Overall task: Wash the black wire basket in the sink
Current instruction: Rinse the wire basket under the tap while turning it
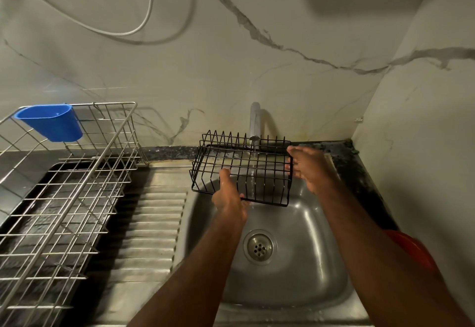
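Both hands hold black wire basket (241,169) edges above sink (321,262).

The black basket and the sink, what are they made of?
The black basket looks like thin metal wire with a dull black coating: the bars are slim, stiff and evenly dark. The sink looks like stainless steel with a brushed grey finish: soft streaky reflections run across its bowl. The coating could be paint or plastic; that cannot be told.

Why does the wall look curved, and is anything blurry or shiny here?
Head view: the wide-angle lens bows the wall and dish rack; dim, yellowish light; soft glare on the sink basin; the water stream through the black wire basket looks smeared.
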